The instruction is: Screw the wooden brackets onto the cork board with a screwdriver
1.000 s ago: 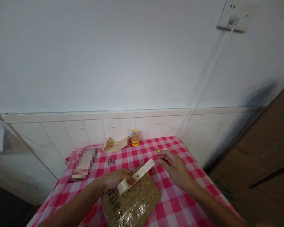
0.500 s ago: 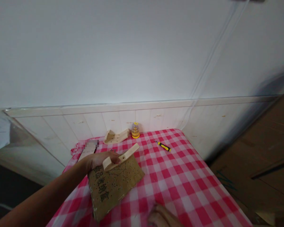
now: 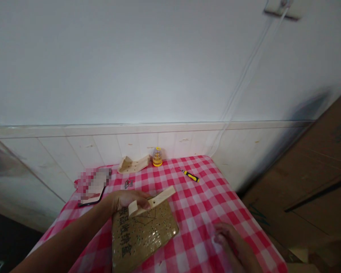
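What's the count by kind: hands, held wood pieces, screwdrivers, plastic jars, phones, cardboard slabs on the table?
Hands (left hand, right hand): 2
Held wood piece: 1
Screwdriver: 1
Plastic jar: 1
Phone: 1
Cardboard slab: 1
Total: 7

My left hand [image 3: 132,200] and right hand [image 3: 229,239], both bare.
My left forearm [image 3: 74,232] is bare for all of it that shows: a long, smooth shape, widest out past the left edge of the table [image 3: 199,206] and narrowing to a slim wrist, with a broad back to that hand and a thumb rounded at its tip. On my right side, blur softens the outline, so I can't make out nails or creases; only a short, bare piece of my right forearm [image 3: 248,261] shows.
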The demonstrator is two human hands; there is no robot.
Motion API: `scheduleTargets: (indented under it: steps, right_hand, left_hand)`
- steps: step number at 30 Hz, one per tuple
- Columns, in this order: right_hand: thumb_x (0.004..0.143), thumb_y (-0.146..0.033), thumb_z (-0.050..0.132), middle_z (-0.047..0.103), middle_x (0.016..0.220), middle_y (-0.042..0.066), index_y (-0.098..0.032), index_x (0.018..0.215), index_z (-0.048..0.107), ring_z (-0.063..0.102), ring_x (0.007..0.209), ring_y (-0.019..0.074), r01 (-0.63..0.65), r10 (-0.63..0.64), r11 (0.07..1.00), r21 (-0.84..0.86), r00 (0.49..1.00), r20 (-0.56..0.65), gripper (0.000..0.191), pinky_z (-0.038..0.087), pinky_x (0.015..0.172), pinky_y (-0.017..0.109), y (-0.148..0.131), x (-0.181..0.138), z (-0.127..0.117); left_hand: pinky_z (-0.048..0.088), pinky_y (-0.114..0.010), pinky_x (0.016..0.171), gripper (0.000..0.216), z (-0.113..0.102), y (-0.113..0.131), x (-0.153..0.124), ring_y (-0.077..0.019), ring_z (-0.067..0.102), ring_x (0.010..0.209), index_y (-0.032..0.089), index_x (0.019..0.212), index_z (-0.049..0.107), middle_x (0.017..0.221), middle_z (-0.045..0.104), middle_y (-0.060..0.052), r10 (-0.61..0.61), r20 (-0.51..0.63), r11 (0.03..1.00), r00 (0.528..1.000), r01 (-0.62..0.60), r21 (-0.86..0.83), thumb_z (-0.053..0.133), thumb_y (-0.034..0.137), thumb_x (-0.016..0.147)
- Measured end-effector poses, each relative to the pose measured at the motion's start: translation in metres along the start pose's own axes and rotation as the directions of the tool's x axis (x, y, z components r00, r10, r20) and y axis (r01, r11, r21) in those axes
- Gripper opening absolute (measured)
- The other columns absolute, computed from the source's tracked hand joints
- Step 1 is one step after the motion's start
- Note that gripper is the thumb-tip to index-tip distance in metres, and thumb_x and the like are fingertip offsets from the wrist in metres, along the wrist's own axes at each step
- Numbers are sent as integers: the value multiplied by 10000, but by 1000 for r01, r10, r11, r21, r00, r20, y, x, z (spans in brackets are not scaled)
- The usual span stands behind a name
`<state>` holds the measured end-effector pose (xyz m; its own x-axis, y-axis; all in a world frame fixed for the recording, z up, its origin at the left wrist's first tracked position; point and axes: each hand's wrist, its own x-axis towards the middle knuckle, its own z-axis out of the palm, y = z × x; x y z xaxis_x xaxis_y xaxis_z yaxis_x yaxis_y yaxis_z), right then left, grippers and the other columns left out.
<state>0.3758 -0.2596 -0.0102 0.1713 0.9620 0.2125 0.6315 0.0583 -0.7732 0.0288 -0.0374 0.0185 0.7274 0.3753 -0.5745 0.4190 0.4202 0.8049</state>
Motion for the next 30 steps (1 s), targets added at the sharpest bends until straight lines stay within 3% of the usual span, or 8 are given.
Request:
scheduleTargets:
  steps: [3, 6, 10, 14, 19, 23, 26, 30]
  right_hand:
    - [976, -485, 520, 770, 981, 96, -229, 1058, 695, 757, 893, 238, -11, 11, 1000, 0, 1000, -14, 321, 639, 784, 296, -7, 13, -5]
    - [983, -408, 541, 770, 1016, 100, -250, 1158, 657, 760, 911, 250, 124, -124, 992, 7, 992, 4, 263, 641, 783, 328, -32, 29, -1]
    - [1009, -246, 485, 749, 994, 79, -260, 1144, 645, 738, 866, 221, 393, -394, 919, 26, 917, 64, 210, 621, 768, 327, -81, 60, 15]
    - [1024, -176, 430, 690, 907, 58, -235, 1011, 619, 677, 793, 181, 499, -504, 863, 77, 859, 91, 198, 578, 714, 290, -113, 86, 38]
    - [1041, -181, 397, 647, 910, 66, -224, 962, 600, 642, 819, 188, 542, -547, 837, 75, 833, 89, 222, 560, 719, 310, -114, 100, 60]
    - [1032, -177, 416, 644, 1142, 121, -221, 996, 627, 620, 1116, 242, 550, -552, 834, 56, 824, 128, 219, 557, 909, 393, -107, 109, 66]
    - [1020, -163, 435, 667, 1108, 111, -213, 933, 618, 623, 1157, 242, 477, -487, 873, 104, 846, 217, 208, 547, 948, 398, -101, 117, 71]
    - [1016, -178, 451, 695, 1129, 116, -204, 920, 613, 661, 1130, 235, 374, -405, 914, 154, 860, 310, 191, 542, 959, 403, -90, 121, 81]
  left_hand:
    - [473, -255, 629, 490, 6, 4, 5, -186, 626, 698, 163, 983, 759, 855, 760, -35, -39, 13, 999, 999, 39, 1, 790, 374, 541]
    - [466, -268, 639, 478, 12, 9, 7, -196, 618, 705, 172, 951, 750, 844, 751, -29, -84, -13, 996, 996, 84, 31, 778, 348, 508]
    - [451, -276, 641, 451, 16, 17, 5, -196, 595, 696, 195, 945, 727, 799, 714, -14, -100, -37, 974, 994, 105, 199, 709, 355, 523]
    - [445, -289, 657, 398, 19, 32, -1, -200, 582, 686, 196, 901, 732, 769, 695, -12, -72, -21, 936, 997, 75, 343, 672, 354, 541]
    - [412, -287, 618, 246, 16, 51, 3, -184, 533, 615, 198, 737, 730, 626, 628, 20, -66, -35, 825, 997, 74, 560, 702, 331, 532]
    - [383, -291, 561, 137, 14, 61, 17, -173, 477, 522, 195, 559, 673, 478, 538, 33, -75, -65, 690, 995, 99, 717, 732, 299, 491]
    - [398, -302, 562, 143, 17, 64, 25, -172, 458, 505, 197, 475, 624, 424, 494, 38, -43, -112, 594, 993, 116, 796, 753, 260, 473]
    - [437, -304, 564, 148, 23, 64, 22, -179, 499, 505, 199, 514, 655, 445, 533, 36, -11, -203, 528, 979, 179, 830, 785, 260, 481]
